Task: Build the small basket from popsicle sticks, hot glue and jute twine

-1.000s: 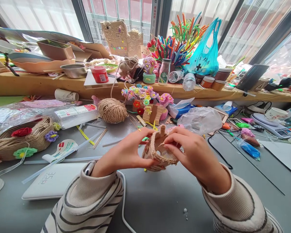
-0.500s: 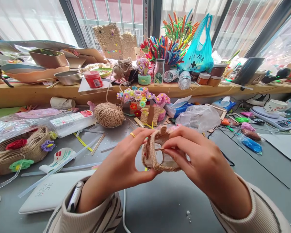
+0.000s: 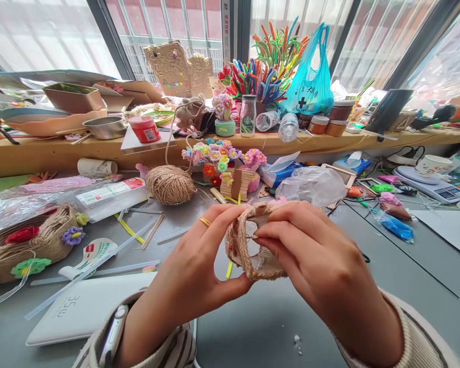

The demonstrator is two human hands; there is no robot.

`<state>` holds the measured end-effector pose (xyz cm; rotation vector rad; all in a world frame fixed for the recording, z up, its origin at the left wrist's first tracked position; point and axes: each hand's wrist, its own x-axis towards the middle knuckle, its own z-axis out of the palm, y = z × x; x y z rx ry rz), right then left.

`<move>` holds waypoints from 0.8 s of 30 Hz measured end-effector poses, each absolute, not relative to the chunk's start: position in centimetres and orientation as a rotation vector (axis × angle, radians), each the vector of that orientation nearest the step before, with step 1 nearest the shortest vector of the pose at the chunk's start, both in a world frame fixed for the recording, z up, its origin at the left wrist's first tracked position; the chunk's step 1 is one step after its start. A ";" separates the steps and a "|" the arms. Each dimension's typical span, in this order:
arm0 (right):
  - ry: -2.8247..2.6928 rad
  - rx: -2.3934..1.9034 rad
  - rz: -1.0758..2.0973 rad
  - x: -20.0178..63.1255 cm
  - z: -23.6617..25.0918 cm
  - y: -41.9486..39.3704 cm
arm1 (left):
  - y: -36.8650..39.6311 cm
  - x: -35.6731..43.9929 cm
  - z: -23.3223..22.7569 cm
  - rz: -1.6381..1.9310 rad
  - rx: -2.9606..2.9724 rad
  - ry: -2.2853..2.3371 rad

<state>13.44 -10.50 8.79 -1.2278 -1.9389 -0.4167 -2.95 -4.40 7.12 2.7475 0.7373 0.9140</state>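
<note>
We hold a small jute-wrapped basket (image 3: 253,245) above the bench (image 3: 253,317), betw. both hands. Left hand (image 3: 193,276) cups its side w/ fingers (image 3: 218,217) curled; right hand (image 3: 314,260) fingers pinch the rim. Body and handle look wrapped already; no flowers on it yet, unlike the big basket (image 3: 30,245) at left.

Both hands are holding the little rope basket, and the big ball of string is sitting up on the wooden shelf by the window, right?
Not quite. Both the left hand and right hand hold the little rope basket, but the head view shows the ball of string sitting on the grey table, below the wooden shelf.
</note>
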 end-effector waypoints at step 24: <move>-1.916 -1.200 -0.494 13.2 8.9 -10.7 | -4.7 -2.5 7.2 0.931 2.677 0.724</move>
